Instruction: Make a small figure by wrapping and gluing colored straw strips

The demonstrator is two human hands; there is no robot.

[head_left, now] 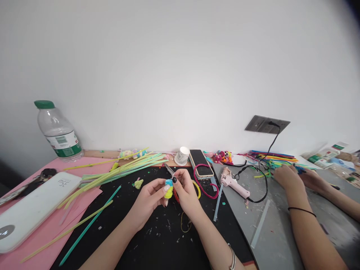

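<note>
My left hand (149,200) pinches a small fuzzy blue and yellow piece (168,190), seemingly shaped from pipe cleaner, between thumb and fingers. At its blue upper end, the thumb and fingers of my right hand (185,193) are closed, with a dark nail showing. Behind the right hand, a metal blade (169,169) points up and left; red and yellow curved parts near it look like scissor handles, mostly hidden. A magenta pipe cleaner (196,176) curls just right of that hand. A pale yellow-green scrap (138,183) lies left of my hands on the black mat (152,240).
Pipe cleaners (123,172) lie in a bundle at left, near a white power bank (39,210) and a plastic bottle (57,131). A paper cup (182,155) and phone (201,163) stand behind. A corded pink glue gun (234,182) lies right, near a co-worker's hands (289,178).
</note>
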